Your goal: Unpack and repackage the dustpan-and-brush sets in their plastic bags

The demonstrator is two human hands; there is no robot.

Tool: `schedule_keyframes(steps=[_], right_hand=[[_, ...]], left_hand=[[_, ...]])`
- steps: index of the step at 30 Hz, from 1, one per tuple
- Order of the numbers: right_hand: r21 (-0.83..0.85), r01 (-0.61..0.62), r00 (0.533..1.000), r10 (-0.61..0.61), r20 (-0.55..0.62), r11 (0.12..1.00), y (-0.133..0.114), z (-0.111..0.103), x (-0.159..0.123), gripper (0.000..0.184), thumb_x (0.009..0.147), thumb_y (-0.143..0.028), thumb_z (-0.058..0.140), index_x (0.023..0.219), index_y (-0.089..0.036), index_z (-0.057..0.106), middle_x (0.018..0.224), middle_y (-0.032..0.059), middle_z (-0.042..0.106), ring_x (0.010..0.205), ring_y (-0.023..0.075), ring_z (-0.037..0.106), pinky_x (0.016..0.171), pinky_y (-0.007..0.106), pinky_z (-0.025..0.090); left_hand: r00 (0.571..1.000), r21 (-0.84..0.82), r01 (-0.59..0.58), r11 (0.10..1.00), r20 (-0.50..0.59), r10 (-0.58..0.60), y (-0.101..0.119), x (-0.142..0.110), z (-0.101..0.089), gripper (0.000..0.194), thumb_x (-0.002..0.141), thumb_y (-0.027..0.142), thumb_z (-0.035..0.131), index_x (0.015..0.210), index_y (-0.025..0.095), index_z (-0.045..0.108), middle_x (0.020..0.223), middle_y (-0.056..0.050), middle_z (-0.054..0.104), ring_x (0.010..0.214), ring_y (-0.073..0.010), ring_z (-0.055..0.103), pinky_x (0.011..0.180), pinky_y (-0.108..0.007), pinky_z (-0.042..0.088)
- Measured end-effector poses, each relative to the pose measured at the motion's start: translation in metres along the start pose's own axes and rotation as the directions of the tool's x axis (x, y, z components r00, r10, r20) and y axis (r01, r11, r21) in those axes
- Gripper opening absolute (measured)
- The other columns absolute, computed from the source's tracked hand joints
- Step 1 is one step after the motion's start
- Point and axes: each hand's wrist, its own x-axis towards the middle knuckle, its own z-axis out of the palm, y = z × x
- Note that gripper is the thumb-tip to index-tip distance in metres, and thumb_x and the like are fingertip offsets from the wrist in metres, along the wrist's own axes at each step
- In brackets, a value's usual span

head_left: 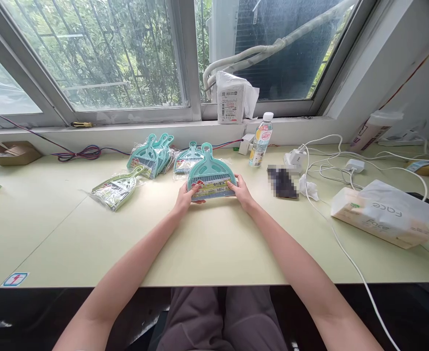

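A teal mini dustpan-and-brush set (pixel 210 171) with a printed paper label lies flat on the pale green table (pixel 214 243), handle pointing away from me. My left hand (pixel 185 197) grips its left lower corner, thumb on top. My right hand (pixel 240 193) grips its right lower corner the same way. Just behind it lies another teal set in clear wrap (pixel 189 158). A pile of several wrapped teal sets (pixel 151 155) sits further left, and a green wrapped set (pixel 117 187) lies apart at the left.
A drink bottle (pixel 261 140) stands by the sill near white chargers and cables (pixel 331 163). A tissue pack (pixel 382 214) lies at the right, a cardboard box (pixel 11 152) at the far left, and a white packet (pixel 231 97) on the window ledge.
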Motion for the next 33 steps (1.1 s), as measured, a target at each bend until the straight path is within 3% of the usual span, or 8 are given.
schedule_keyframes(steps=[4, 9, 16, 20, 26, 33], right_hand=[[0.003, 0.011, 1.0, -0.011, 0.012, 1.0, 0.0, -0.006, 0.002, 0.051, 0.063, -0.052, 0.073, 0.097, -0.025, 0.046, 0.079, -0.0003, 0.068, 0.07, 0.0187, 0.064, 0.07, 0.037, 0.053], [-0.13, 0.005, 0.997, -0.015, -0.076, 0.991, -0.002, -0.013, 0.005, 0.051, 0.053, -0.05, 0.078, 0.087, -0.021, 0.053, 0.092, 0.0023, 0.065, 0.074, 0.0167, 0.062, 0.065, 0.031, 0.051], [-0.23, -0.061, 0.993, 0.035, -0.116, 0.971, 0.002, -0.012, 0.008, 0.046, 0.054, -0.045, 0.076, 0.088, -0.021, 0.055, 0.082, -0.0006, 0.06, 0.064, 0.0139, 0.058, 0.056, 0.029, 0.047], [-0.248, -0.101, 0.984, 0.061, -0.164, 0.964, 0.006, -0.017, 0.013, 0.044, 0.055, -0.038, 0.077, 0.089, -0.02, 0.057, 0.079, -0.0011, 0.061, 0.068, 0.0151, 0.06, 0.061, 0.029, 0.049], [-0.333, -0.165, 0.958, 0.07, -0.279, 0.928, 0.005, -0.029, 0.016, 0.038, 0.057, -0.03, 0.077, 0.089, -0.02, 0.06, 0.076, 0.0, 0.064, 0.07, 0.0169, 0.063, 0.063, 0.029, 0.051], [-0.36, -0.177, 0.964, 0.088, -0.251, 0.916, 0.003, -0.023, 0.013, 0.034, 0.062, -0.026, 0.072, 0.094, -0.019, 0.061, 0.081, 0.0009, 0.064, 0.074, 0.016, 0.063, 0.065, 0.027, 0.05]], left_hand=[[1.0, -0.003, 0.011, 1.0, 0.01, -0.011, 0.001, 0.001, -0.002, 0.045, 0.079, 0.045, 0.063, 0.108, 0.015, 0.048, 0.102, -0.013, 0.067, 0.054, -0.0181, 0.066, 0.048, -0.03, 0.055], [0.997, 0.03, -0.018, 0.999, 0.076, 0.016, 0.001, 0.004, -0.005, 0.041, 0.081, 0.045, 0.06, 0.104, 0.014, 0.047, 0.1, -0.014, 0.067, 0.054, -0.0181, 0.067, 0.04, -0.022, 0.047], [0.998, 0.076, -0.008, 0.997, 0.059, 0.004, -0.002, 0.006, -0.007, 0.037, 0.084, 0.042, 0.057, 0.106, 0.015, 0.045, 0.104, -0.014, 0.065, 0.044, -0.0127, 0.062, 0.033, -0.018, 0.036], [0.999, 0.124, 0.033, 0.992, 0.024, -0.036, -0.005, 0.007, -0.006, 0.038, 0.085, 0.04, 0.056, 0.111, 0.016, 0.045, 0.107, -0.013, 0.065, 0.045, -0.0117, 0.062, 0.032, -0.018, 0.037], [0.999, 0.121, 0.037, 0.992, -0.008, -0.036, -0.011, 0.012, -0.01, 0.048, 0.085, 0.029, 0.054, 0.127, 0.02, 0.033, 0.105, -0.009, 0.064, 0.056, -0.0131, 0.066, 0.042, -0.02, 0.049], [0.996, 0.296, -0.014, 0.955, -0.076, 0.038, -0.013, 0.011, -0.014, 0.046, 0.081, 0.021, 0.053, 0.123, 0.021, 0.034, 0.094, -0.005, 0.062, 0.048, -0.0119, 0.063, 0.037, -0.018, 0.044]])
